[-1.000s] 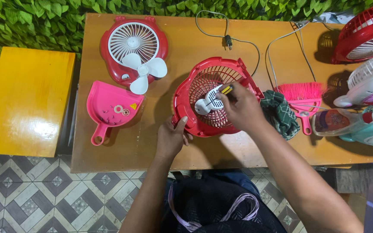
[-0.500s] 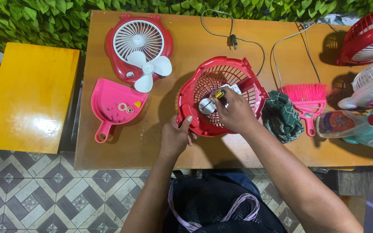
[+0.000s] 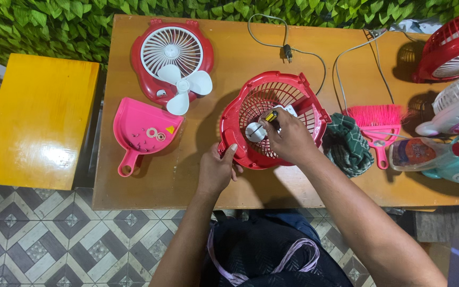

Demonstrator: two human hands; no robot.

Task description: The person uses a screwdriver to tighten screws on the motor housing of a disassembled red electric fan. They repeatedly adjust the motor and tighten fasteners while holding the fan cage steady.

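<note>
Your left hand [image 3: 218, 169] grips the rim of the red fan grille [image 3: 272, 119] on the counter [image 3: 187, 175]; your right hand [image 3: 288, 137] pinches a screwdriver [image 3: 270, 116] at its hub. You seem to be working the centre screw; keep the tip seated straight.

**One head-worn view, looking straight down**

The scene is seen from a single camera worn on the head, aimed steeply down over the wooden table [image 3: 293, 48]. The near edge is framed at the bottom, the leafy wall [image 3: 54, 21] at the far side. No second view is provided.

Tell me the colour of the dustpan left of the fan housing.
Pink dustpan, clearest in the head view.
</note>
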